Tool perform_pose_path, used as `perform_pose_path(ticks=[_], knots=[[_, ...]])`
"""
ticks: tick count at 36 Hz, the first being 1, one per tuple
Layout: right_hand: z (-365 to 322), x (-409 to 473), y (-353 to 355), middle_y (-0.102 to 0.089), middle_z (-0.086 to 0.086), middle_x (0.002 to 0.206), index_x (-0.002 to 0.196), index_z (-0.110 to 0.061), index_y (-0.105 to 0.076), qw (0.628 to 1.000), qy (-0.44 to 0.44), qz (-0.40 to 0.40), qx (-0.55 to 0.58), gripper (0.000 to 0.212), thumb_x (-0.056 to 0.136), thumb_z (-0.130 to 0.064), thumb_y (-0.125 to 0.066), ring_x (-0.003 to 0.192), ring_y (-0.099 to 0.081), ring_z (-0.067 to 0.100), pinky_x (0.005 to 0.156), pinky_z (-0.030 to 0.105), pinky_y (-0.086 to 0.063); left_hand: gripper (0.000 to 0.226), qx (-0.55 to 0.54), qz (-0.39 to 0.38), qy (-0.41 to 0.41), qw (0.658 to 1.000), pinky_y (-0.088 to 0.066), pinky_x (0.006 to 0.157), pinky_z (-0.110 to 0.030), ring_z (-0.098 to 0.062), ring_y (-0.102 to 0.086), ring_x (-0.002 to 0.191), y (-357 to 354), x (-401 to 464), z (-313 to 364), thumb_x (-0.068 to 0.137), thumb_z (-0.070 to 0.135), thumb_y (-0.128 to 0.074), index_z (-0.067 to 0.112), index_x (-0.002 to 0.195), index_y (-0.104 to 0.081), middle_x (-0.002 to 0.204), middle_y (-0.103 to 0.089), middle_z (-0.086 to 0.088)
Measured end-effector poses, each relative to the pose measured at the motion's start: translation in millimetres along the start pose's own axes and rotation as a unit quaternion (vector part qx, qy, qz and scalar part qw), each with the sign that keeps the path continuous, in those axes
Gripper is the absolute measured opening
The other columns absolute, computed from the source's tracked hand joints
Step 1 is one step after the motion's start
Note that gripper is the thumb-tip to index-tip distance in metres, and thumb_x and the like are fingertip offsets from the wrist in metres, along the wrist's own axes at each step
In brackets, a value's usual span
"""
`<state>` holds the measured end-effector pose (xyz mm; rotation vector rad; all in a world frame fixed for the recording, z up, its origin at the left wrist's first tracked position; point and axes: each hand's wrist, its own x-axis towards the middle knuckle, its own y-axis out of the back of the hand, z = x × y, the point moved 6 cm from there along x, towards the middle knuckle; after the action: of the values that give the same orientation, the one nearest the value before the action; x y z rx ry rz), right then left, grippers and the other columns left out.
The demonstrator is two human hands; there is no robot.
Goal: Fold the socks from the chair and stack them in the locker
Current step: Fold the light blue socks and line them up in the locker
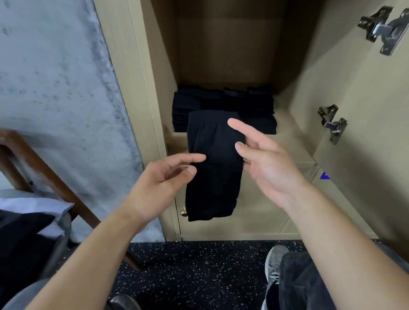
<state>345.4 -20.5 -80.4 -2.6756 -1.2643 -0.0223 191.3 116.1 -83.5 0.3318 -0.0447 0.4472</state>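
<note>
I stand before the open locker (212, 41), its beige walls running back to a darker rear panel, with the shelf (294, 133) at about the level of my hands. To my left is a mottled grey wall (41, 83), and under me a black speckled floor (198, 280) where my grey shoes (274, 268) show. The locker door (369, 114) swings open to my right, two metal hinges (386, 30) fixed on its inner face. A wooden chair (24, 157) stands low on my left, close to the locker's left edge, with dark and pale cloth (18, 227) heaped on it.

At the back of the shelf lies a stack of folded socks (218, 101), black, pressed against the left wall and reaching nearly to the right one. The front strip of the shelf is bare wood, and the space above the stack is open up to the top of the view.

In front of the stack hangs the black sock (212, 166), its lower end dangling past the shelf's front edge. My right hand (271, 163) holds it from behind, fingers curled at its right edge, index finger lifted free. My left hand (161, 184) is loosely open, the fingers touching the sock's left edge without gripping it.
</note>
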Motion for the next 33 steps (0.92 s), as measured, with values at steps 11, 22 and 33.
perform_pose_path(ticks=[11, 22, 33], knots=[[5, -20, -8, -0.07, -0.003, 0.131, 0.133, -0.035, -0.066, 0.99, -0.052, -0.076, -0.107, 0.04, 0.103, -0.01, -0.057, 0.124, -0.063, 0.012, 0.113, 0.042, -0.045, 0.029, -0.11, 0.041, -0.009, 0.993, -0.045, 0.107, -0.03, -0.011, -0.066, 0.121, 8, 1, 3, 0.104, 0.011, -0.055, 0.021, 0.127, -0.07, 0.121, -0.075, 0.002], [5, -14, -1, -0.075, 0.007, 0.113, 0.115, -0.034, -0.076, 0.991, -0.019, 0.007, -0.135, 0.033, 0.1, -0.008, -0.062, 0.114, -0.068, 0.023, 0.112, 0.05, -0.046, 0.032, -0.109, 0.039, -0.019, 0.993, -0.05, 0.102, -0.029, -0.014, -0.066, 0.12, 6, 5, 3, 0.105, 0.013, -0.054, 0.025, 0.131, -0.067, 0.123, -0.074, 0.001], [-1, -15, -5, -0.072, -0.025, 0.119, 0.131, -0.035, -0.068, 0.994, -0.037, -0.001, -0.105, 0.045, 0.099, -0.004, -0.063, 0.119, -0.056, -0.016, 0.113, 0.032, -0.042, 0.035, -0.059, 0.009, -0.028, 0.998, -0.044, 0.104, -0.013, -0.001, -0.059, 0.127, -2, 4, 5, 0.103, 0.007, -0.058, 0.024, 0.132, -0.067, 0.129, -0.07, 0.013]])
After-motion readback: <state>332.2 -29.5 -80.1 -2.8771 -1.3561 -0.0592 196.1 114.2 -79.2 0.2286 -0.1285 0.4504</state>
